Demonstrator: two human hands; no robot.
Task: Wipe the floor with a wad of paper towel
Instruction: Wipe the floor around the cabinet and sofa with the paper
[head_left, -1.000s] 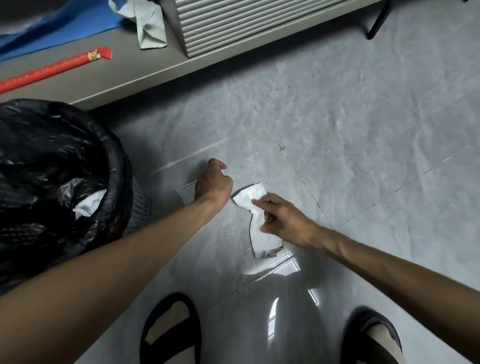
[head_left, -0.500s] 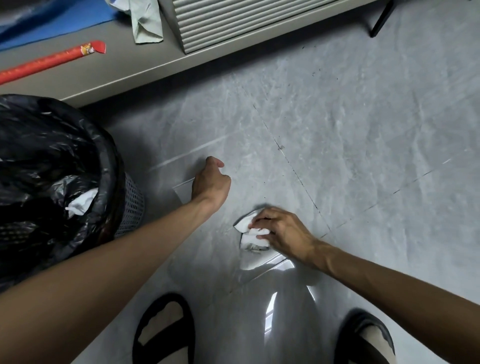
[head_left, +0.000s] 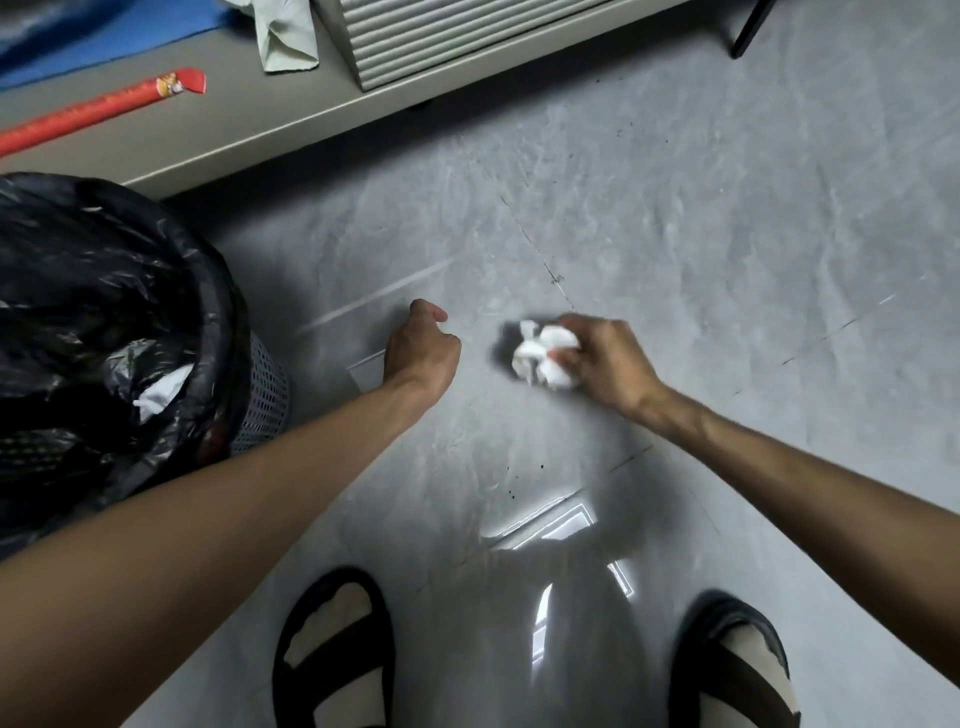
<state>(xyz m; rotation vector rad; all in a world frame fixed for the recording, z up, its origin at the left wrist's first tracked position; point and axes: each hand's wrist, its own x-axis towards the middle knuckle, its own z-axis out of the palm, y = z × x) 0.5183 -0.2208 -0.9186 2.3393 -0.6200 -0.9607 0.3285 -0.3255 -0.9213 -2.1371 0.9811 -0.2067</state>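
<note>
Grey tile floor (head_left: 675, 208); R hand (head_left: 602, 364) fingers clutch paper wad (head_left: 545, 353); L hand (head_left: 421, 348) fisted, empty.

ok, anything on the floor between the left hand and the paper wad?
Nothing. In the head view only bare grey floor separates the left hand from the paper towel wad, which the right hand holds.

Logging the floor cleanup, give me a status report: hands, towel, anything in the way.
Right hand shut on paper towel wad, at the floor. Left hand curled, empty. Trash bin to the left, off the wiping patch.
</note>
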